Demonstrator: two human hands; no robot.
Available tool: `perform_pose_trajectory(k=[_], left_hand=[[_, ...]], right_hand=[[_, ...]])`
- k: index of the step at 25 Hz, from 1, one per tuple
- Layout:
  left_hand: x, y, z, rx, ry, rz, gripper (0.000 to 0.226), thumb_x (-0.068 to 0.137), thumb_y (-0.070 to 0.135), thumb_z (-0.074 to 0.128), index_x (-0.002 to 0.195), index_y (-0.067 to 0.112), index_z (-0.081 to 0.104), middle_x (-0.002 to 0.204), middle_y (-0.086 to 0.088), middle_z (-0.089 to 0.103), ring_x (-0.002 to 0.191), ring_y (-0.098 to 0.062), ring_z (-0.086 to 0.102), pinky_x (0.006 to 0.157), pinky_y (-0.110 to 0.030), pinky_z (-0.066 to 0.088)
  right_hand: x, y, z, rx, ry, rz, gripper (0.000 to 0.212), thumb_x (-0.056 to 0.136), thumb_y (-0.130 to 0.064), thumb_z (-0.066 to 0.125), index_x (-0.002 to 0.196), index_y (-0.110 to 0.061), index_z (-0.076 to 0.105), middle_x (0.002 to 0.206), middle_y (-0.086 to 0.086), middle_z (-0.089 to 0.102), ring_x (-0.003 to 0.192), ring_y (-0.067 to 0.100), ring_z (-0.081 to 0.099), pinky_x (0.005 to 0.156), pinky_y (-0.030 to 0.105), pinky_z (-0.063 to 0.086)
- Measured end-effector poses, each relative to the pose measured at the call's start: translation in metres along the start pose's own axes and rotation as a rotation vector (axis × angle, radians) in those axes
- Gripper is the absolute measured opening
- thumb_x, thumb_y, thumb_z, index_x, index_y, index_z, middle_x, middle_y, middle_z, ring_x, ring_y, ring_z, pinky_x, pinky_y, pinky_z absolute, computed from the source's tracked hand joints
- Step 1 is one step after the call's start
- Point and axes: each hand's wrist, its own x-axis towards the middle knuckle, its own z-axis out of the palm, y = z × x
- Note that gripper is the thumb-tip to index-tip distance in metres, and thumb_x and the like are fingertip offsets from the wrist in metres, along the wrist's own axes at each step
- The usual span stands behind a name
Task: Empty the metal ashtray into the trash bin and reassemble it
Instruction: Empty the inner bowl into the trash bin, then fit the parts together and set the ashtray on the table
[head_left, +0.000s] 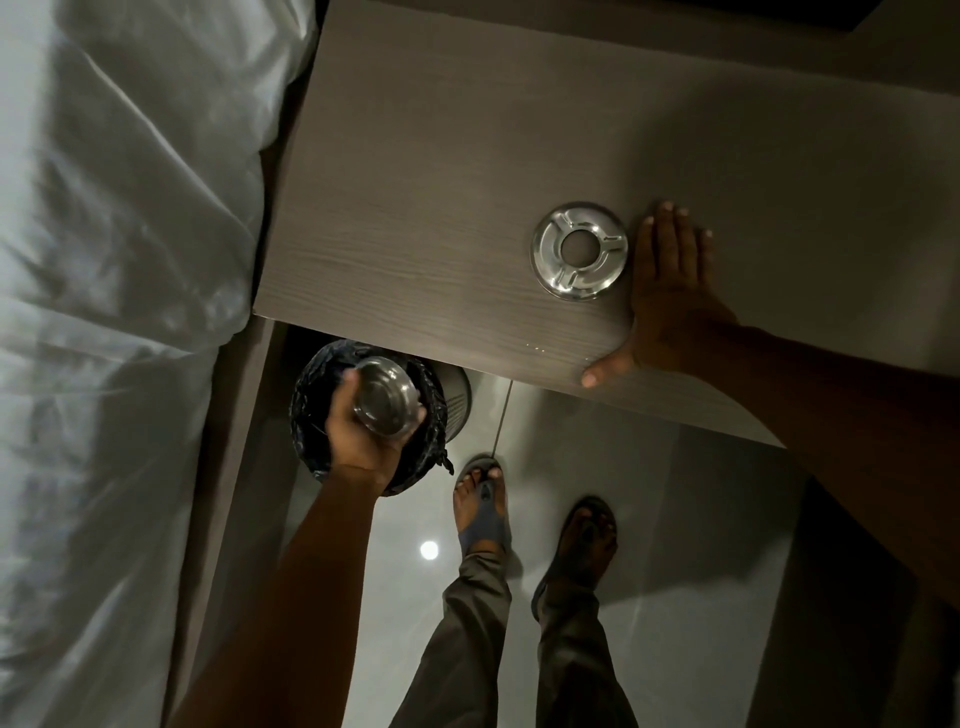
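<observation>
Just 1 view here, a wide-angle head cam looking steeply down from standing height. The desk top fills the upper middle, white bedding runs down the left edge, and the glossy floor with the wearer's own feet sits at the bottom. Edges bend from the lens.

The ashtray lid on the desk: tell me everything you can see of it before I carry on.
The ashtray lid is a round, shiny metal ring with a round hole through its middle and three grooved rests running from hole to rim. It lies flat on the grey wood-grain desk, near the front edge, apart from the ashtray bowl, which the left hand holds over the trash bin. The right hand rests flat on the desk beside it; whether they touch is unclear.
</observation>
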Motion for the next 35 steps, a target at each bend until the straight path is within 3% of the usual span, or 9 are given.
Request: perform_pose_trajectory(k=[4, 7, 11, 16, 21, 25, 29, 32, 35], left_hand=[[-0.023, 0.035, -0.003, -0.250, -0.205, -0.044, 0.086, 0.081, 0.075, 0.051, 0.133, 0.007, 0.056, 0.122, -0.020, 0.064, 0.111, -0.035, 0.063, 0.084, -0.040, 0.055], [-0.035, 0.063, 0.016, -0.265, -0.408, -0.177, 0.092, 0.081, 0.080, 0.045, 0.135, 0.006, 0.054, 0.123, -0.018, 0.064, 0.106, -0.031, 0.066, 0.076, -0.034, 0.061], [-0.027, 0.087, 0.065, -0.225, -0.600, -0.223, 0.092, 0.085, 0.082, 0.035, 0.131, 0.006, 0.059, 0.124, -0.019, 0.065, 0.106, -0.030, 0.066, 0.076, -0.034, 0.062], [-0.004, 0.088, 0.119, -0.173, -0.644, -0.293, 0.096, 0.084, 0.083, 0.035, 0.134, 0.005, 0.058, 0.129, -0.021, 0.061, 0.109, -0.032, 0.064, 0.077, -0.036, 0.061], [-0.001, 0.067, 0.132, -0.176, -0.698, -0.342, 0.095, 0.078, 0.079, 0.051, 0.135, 0.003, 0.056, 0.129, -0.022, 0.059, 0.108, -0.033, 0.064, 0.077, -0.038, 0.061], [0.006, 0.055, 0.134, -0.154, -0.724, -0.360, 0.096, 0.075, 0.078, 0.057, 0.135, 0.002, 0.057, 0.130, -0.024, 0.060, 0.109, -0.034, 0.064, 0.081, -0.039, 0.061], [0.012, 0.050, 0.150, -0.180, -0.793, -0.404, 0.098, 0.080, 0.083, 0.049, 0.132, 0.001, 0.061, 0.127, -0.024, 0.065, 0.110, -0.035, 0.065, 0.086, -0.041, 0.060], [0.008, 0.036, 0.178, -0.179, -0.812, -0.420, 0.093, 0.081, 0.079, 0.051, 0.139, 0.007, 0.056, 0.136, -0.021, 0.059, 0.121, -0.036, 0.059, 0.106, -0.046, 0.048], [0.003, 0.020, 0.212, -0.152, -0.826, -0.406, 0.082, 0.090, 0.072, 0.047, 0.144, 0.010, 0.053, 0.143, -0.017, 0.058, 0.133, -0.034, 0.053, 0.120, -0.052, 0.031]], right_hand=[[-0.007, 0.001, -0.010, 0.201, 0.042, 0.009, 0.175, 0.026, -0.089, 0.073, 0.153, -0.007, -0.015, 0.163, 0.017, -0.017, 0.149, 0.031, -0.019, 0.119, 0.051, -0.010], [-0.005, -0.005, -0.025, 0.375, 0.137, 0.047, 0.161, 0.037, -0.071, 0.088, 0.155, -0.016, -0.007, 0.165, 0.009, -0.003, 0.151, 0.029, -0.003, 0.120, 0.048, 0.012], [0.013, -0.024, -0.049, 0.217, 0.131, -0.106, 0.137, 0.053, -0.053, 0.091, 0.156, -0.018, 0.008, 0.163, 0.010, 0.015, 0.147, 0.031, 0.015, 0.114, 0.047, 0.032], [0.028, -0.040, -0.067, -0.028, 0.009, -0.100, 0.106, 0.061, -0.046, 0.087, 0.148, -0.022, 0.031, 0.146, 0.008, 0.038, 0.131, 0.032, 0.038, 0.092, 0.045, 0.049], [0.031, -0.059, -0.068, -0.134, 0.005, -0.038, 0.108, 0.052, -0.053, 0.090, 0.137, -0.008, 0.039, 0.134, 0.012, 0.039, 0.121, 0.031, 0.043, 0.085, 0.046, 0.052], [0.032, -0.054, -0.073, -0.151, -0.015, -0.091, 0.107, 0.051, -0.056, 0.089, 0.135, -0.013, 0.039, 0.134, 0.013, 0.038, 0.123, 0.032, 0.040, 0.085, 0.045, 0.049], [0.017, -0.021, -0.099, 0.066, 0.043, -0.085, 0.109, 0.043, -0.056, 0.087, 0.135, -0.023, 0.037, 0.135, 0.009, 0.035, 0.124, 0.029, 0.038, 0.081, 0.042, 0.050], [-0.003, -0.016, -0.121, 0.123, 0.138, -0.290, 0.114, 0.036, -0.062, 0.078, 0.135, -0.026, 0.034, 0.135, 0.007, 0.035, 0.123, 0.024, 0.037, 0.072, 0.034, 0.045], [-0.013, -0.030, -0.129, -0.044, 0.109, -0.435, 0.114, 0.040, -0.056, 0.084, 0.138, -0.021, 0.036, 0.133, 0.008, 0.037, 0.119, 0.023, 0.040, 0.067, 0.032, 0.045]])
